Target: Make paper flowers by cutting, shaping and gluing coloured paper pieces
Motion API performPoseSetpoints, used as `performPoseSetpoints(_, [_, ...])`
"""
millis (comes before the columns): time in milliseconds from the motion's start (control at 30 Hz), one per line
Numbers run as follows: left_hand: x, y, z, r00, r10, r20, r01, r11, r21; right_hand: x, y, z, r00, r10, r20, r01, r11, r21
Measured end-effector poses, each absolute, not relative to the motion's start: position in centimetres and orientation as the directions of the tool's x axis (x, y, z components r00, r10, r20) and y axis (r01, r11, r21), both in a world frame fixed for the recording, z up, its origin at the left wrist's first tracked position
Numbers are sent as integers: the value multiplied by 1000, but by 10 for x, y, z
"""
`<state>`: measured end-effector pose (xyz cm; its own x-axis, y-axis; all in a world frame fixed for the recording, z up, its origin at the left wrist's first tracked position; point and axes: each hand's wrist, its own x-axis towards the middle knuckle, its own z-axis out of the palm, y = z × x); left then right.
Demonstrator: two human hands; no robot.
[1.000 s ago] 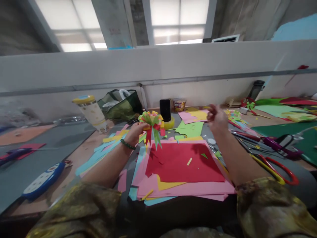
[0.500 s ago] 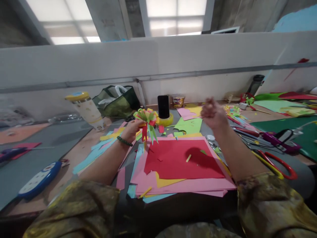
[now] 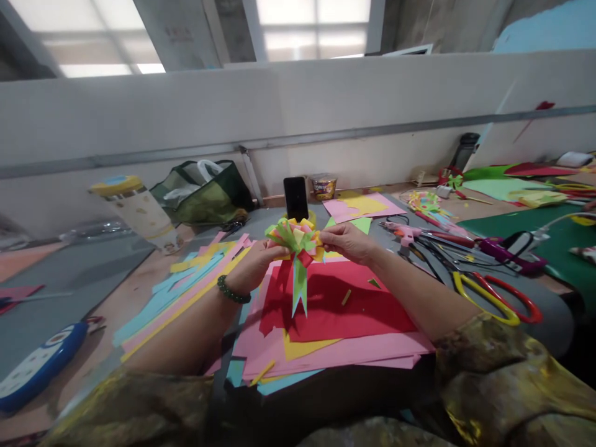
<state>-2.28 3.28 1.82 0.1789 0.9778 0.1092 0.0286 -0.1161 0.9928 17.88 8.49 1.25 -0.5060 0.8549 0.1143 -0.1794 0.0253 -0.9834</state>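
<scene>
Hands meet at the head view's centre: left hand [image 3: 257,261] grips the paper bow [image 3: 297,241] from nine o'clock, right hand [image 3: 348,241] pinches it from three o'clock, above the red sheet [image 3: 344,307]; scissors [image 3: 493,290] lie toward three o'clock.

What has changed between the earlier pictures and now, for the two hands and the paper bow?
The right hand, which was raised apart on the right, has come in to the left and now touches the paper bow on its right side. The left hand has kept its hold on the bow throughout. The red sheet and the pink sheets below it lie as before, and the phone stands in place.
</scene>
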Motion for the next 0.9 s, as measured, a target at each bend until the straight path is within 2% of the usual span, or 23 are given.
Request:
performPoseSetpoints(267, [-25,33,15,183,978,103,44,-112,993,184,93,8,-533,841,93,-155,12,-988])
performPoseSetpoints(433, [-22,31,18,158,981,113,-10,-113,994,184,90,17,-461,880,113,-253,-8,-967])
performPoseSetpoints(533, [-19,31,18,144,986,80,-25,-78,997,178,77,17,-621,778,101,-261,-84,-962])
performPoseSetpoints(600, [-21,32,20,58,996,67,-62,-64,996,173,68,15,-761,647,41,-153,-119,-981])
performPoseSetpoints(667, [-27,37,23,-64,997,54,-113,-61,992,175,64,15,-803,596,-2,-76,-106,-991])
performPoseSetpoints(767, [-47,48,28,-208,978,22,-153,-55,987,194,71,25,-700,707,100,-183,-42,-982])
performPoseSetpoints(900, [-73,63,32,-324,946,-25,-174,-33,984,242,103,51,-337,893,298,-445,128,-886])
